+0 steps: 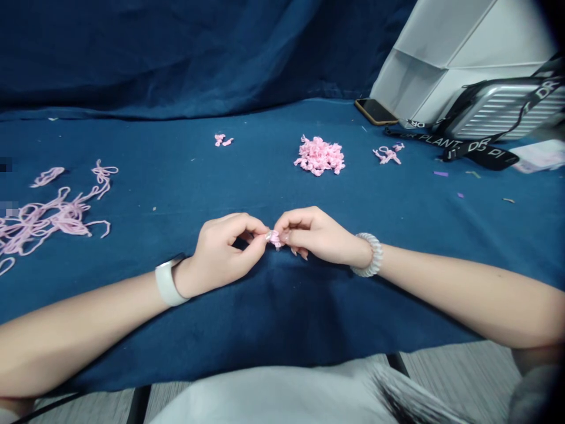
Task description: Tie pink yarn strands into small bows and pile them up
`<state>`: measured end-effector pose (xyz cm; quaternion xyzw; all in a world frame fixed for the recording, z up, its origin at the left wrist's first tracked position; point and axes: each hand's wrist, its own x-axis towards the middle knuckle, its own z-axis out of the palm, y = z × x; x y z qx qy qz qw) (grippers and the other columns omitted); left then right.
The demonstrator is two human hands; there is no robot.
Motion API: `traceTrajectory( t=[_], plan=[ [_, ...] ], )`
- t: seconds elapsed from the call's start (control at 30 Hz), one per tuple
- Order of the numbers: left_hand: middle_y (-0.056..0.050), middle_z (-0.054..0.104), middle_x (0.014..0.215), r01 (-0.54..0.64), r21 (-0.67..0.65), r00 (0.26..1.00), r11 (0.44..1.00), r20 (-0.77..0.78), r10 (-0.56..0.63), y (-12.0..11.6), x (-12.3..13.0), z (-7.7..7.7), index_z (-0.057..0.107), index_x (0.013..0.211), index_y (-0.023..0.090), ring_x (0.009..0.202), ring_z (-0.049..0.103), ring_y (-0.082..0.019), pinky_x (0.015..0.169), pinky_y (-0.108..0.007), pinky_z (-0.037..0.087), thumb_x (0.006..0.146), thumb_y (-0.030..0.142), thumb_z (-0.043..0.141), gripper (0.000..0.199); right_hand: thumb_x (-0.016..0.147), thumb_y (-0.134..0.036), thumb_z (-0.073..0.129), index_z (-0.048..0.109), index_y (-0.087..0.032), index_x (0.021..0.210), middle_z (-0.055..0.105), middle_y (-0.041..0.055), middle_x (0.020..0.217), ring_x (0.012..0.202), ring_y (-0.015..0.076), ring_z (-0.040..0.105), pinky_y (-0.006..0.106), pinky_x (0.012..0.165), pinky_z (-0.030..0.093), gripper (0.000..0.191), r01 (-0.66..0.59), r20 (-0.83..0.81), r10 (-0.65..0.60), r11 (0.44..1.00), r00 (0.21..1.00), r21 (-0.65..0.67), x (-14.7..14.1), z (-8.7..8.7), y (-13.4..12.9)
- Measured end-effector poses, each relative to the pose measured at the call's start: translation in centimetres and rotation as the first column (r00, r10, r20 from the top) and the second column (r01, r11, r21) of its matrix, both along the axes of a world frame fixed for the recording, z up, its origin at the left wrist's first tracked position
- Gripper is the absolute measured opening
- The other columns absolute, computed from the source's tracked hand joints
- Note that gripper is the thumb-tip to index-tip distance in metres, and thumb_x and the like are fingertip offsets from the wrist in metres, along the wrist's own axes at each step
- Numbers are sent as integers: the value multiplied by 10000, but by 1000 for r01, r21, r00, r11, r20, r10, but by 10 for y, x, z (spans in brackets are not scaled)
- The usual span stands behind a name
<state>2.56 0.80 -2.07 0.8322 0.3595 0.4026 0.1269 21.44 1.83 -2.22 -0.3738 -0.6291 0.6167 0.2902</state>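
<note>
between the fingertips point(261, 234) of both hands, a small knotted bit of pink yarn point(274, 239) is held pinched, with most of it hidden by the fingers. it is gripped from one side by the left hand point(220, 254) and from the other by the right hand point(314, 234), while the remaining fingers are curled inward and neither hand is released. just behind the left hand's fingers, a white smart band point(170, 280) is worn on the wrist, and behind the right hand's fingers, a clear spiral coil bracelet point(368, 254) circles the wrist. below the fingers lies a navy blue cloth point(282, 312), which is spread under everything here. straight ahead of the fingers, a heap of pink yarn knots point(318, 155) is piled on the cloth, with two small pink pieces point(223, 140) set further left and a small pink cluster point(387, 155) further right. well to the left of the fingers, long loose strands of pink yarn point(48, 215) are sprawled in loops. far beyond and to the right of the fingers are seen a phone point(375, 112), a ribbed silver bag point(503, 109) with a black lettered strap point(445, 147), and a white folded panel point(424, 59).
</note>
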Motion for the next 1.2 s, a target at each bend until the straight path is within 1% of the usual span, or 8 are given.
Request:
traceTrajectory(
  t=[0.13, 0.27, 0.4, 0.53, 0.7, 0.87, 1.0, 1.2],
  plan=[
    [6, 681, 665, 6, -9, 1000, 1000, -3, -6, 0, -1, 0, 626, 715, 181, 576, 608, -100, 540, -200, 458, 750, 133, 603, 64, 754, -167, 509, 604, -120, 757, 562, -17, 637, 449, 38, 476, 140, 374, 384, 106, 15, -38, -16, 999, 999, -32, 0, 1, 1],
    [7, 680, 658, 16, -20, 1000, 1000, -11, -16, 0, -1, 1, 623, 707, 185, 567, 604, -100, 541, -206, 455, 749, 144, 605, 62, 776, -226, 557, 605, -123, 744, 547, -24, 618, 447, 37, 465, 136, 366, 376, 118, 34, 9, -34, 999, 999, 21, -2, 2, -2],
    [2, 687, 668, -16, -43, 1000, 999, 5, 16, -1, -1, 1, 628, 704, 191, 581, 614, -113, 553, -223, 461, 756, 168, 599, 64, 777, -187, 555, 604, -124, 740, 541, -27, 609, 463, 43, 473, 132, 373, 386, 89, 30, 63, -34, 998, 997, 64, -3, 2, -3],
    [3, 681, 669, -52, -30, 997, 998, 48, 53, 0, -1, 0, 631, 711, 177, 580, 605, -106, 564, -221, 462, 744, 148, 617, 46, 783, -178, 526, 596, -127, 779, 561, -15, 652, 470, 46, 479, 138, 374, 384, 87, 23, 23, -24, 999, 999, 25, -1, 3, -2],
    [12, 674, 678, -55, 4, 996, 998, 71, 55, 1, -1, -2, 633, 728, 175, 590, 593, -98, 569, -216, 453, 746, 133, 622, 48, 803, -315, 581, 596, -124, 821, 546, -12, 654, 489, 47, 468, 140, 382, 370, 192, 31, 11, -32, 997, 999, 68, -5, 4, -5],
    [-6, 674, 729, -65, -116, 988, 991, 130, 80, 4, -4, -5, 636, 778, 175, 626, 601, -113, 597, -228, 468, 775, 181, 618, 19, 807, -312, 597, 599, -110, 786, 574, -6, 634, 468, 40, 459, 148, 400, 359, 203, 50, 40, -56, 988, 998, 149, -8, 2, -7],
    [-49, 687, 843, 9, -296, 980, 955, 192, 50, 8, -6, -7, 643, 973, 167, 709, 635, -144, 632, -248, 498, 830, 260, 559, 190, 809, -291, 599, 606, -111, 780, 577, -8, 627, 472, 41, 469, 156, 420, 358, 182, 78, 72, -97, 970, 993, 229, -6, -3, -6],
    [-23, 681, 735, -17, -272, 1000, 962, 21, 23, 8, -1, -1, 694, 811, 177, 646, 607, -132, 539, -224, 448, 744, 278, 661, 126, 795, -313, 610, 624, -118, 779, 546, -23, 577, 452, 53, 490, 162, 411, 379, 196, 70, 122, -100, 972, 988, 223, -4, -9, -7]
  ],
)
